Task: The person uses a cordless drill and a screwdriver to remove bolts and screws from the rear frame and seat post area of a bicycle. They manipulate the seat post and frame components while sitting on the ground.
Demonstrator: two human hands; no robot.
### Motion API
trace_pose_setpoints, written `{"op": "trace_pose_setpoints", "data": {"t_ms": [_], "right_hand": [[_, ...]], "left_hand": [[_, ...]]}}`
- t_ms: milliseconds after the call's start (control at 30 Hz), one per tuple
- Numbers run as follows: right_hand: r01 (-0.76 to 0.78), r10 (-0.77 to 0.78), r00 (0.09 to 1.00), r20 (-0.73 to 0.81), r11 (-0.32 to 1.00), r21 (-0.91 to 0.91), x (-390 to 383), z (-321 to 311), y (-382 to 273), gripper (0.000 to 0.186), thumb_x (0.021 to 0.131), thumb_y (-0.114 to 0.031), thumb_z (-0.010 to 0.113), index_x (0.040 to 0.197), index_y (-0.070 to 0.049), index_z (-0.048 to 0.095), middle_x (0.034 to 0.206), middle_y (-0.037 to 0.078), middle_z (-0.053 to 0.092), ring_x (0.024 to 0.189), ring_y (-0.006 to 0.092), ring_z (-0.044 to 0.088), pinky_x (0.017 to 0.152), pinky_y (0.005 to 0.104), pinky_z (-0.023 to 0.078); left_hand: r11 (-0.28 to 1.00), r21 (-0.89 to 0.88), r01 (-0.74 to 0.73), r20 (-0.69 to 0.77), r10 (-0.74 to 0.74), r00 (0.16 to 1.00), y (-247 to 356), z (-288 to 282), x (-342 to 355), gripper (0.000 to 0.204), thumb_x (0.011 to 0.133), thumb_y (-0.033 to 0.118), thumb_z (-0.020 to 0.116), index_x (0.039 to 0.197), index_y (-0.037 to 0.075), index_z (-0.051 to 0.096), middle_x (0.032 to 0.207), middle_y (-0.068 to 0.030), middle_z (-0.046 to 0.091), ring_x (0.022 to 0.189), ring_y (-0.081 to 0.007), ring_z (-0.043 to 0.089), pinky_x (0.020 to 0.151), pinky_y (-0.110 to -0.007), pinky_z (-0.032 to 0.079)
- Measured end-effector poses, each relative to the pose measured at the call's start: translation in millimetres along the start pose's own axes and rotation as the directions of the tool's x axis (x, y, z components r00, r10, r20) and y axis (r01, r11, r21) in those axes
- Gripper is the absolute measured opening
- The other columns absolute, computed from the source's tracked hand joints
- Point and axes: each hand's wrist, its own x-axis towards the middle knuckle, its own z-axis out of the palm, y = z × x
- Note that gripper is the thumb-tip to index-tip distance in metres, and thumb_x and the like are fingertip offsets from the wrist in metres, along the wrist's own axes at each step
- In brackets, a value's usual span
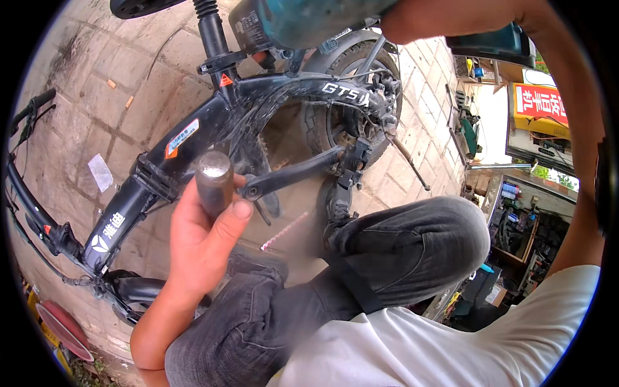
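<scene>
My left hand [196,251] is closed around a thick metal rod [215,184], whose worn round end points up. The rod's lower part is hidden in the fingers. At the top, my right hand [445,19] grips the handle of a teal and dark cordless power tool [316,22], its exact kind unclear. The tool's dark grey front lies over the seat post [211,45] of a black folding electric bike [193,132]. Just beyond my left fingertips is the bike's crank arm [293,175], with a pedal [351,164] at its far end.
The bike's rear wheel [322,109] and kickstand [412,161] are beyond my bent knee [425,232]. White paper [100,172] and a pink striped stick [284,232] lie on the paving. A cluttered tool cabinet [516,226] stands at right, a red basin [64,330] at lower left.
</scene>
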Motion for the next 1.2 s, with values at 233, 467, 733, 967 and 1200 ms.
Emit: {"op": "trace_pose_setpoints", "data": {"t_ms": [233,467,733,967,1200], "right_hand": [[0.178,-0.217,0.965,0.150,0.955,0.237,20.4,-10.6,-6.9,0.040,0.085,-0.018,0.072,0.121,-0.001,0.065,0.085,0.007,0.069,0.067,0.0157,0.062,0.064,0.0330,0.054],[-0.094,0.084,0.988,0.131,0.993,0.074,15.4,-7.8,10.5,0.018,0.080,-0.015,0.070,0.094,-0.004,0.070,0.075,0.008,0.067,0.061,0.0168,0.064,0.066,0.0339,0.053],[-0.111,0.061,0.994,0.095,0.377,0.920,-1.2,64.7,95.5,0.025,0.086,-0.012,0.069,0.106,0.003,0.068,0.073,0.007,0.063,0.056,0.0151,0.058,0.054,0.0284,0.047],[0.066,0.227,0.966,-0.127,0.260,0.963,-71.3,156.8,161.4,0.056,0.077,-0.017,0.082,0.124,0.003,0.060,0.078,0.009,0.064,0.058,0.0178,0.059,0.055,0.0306,0.046],[0.057,0.354,0.930,-0.100,0.131,0.990,-102.0,217.5,226.4,0.072,0.069,-0.029,0.085,0.128,0.003,0.059,0.068,0.009,0.060,0.050,0.0194,0.055,0.048,0.0312,0.042]], "left_hand": [[0.996,-0.031,-0.087,-0.053,0.086,0.995,0.9,-16.5,-7.8,0.044,0.097,0.030,0.068,0.122,-0.003,0.053,0.080,-0.0017,0.053,0.071,-0.0099,0.048,0.063,-0.026,0.039],[0.996,-0.071,-0.049,-0.021,0.048,0.999,0.7,-26.2,-1.7,0.043,0.097,0.029,0.067,0.122,-0.003,0.052,0.080,-0.0021,0.053,0.071,-0.0102,0.048,0.064,-0.026,0.040],[0.999,-0.052,0.018,0.008,-0.017,1.000,-7.2,-34.2,5.9,0.044,0.096,0.029,0.067,0.123,-0.003,0.052,0.080,-0.0031,0.053,0.071,-0.0117,0.050,0.065,-0.028,0.041],[0.980,0.021,0.196,0.036,-0.197,0.980,1.3,-36.5,27.4,0.046,0.093,0.027,0.070,0.123,-0.002,0.052,0.078,-0.0034,0.056,0.070,-0.0129,0.053,0.066,-0.030,0.045],[0.883,0.215,0.418,0.256,-0.464,0.848,39.3,-31.4,70.4,0.050,0.083,0.026,0.081,0.119,-0.002,0.059,0.086,-0.0034,0.064,0.077,-0.0091,0.057,0.070,-0.026,0.046]]}}
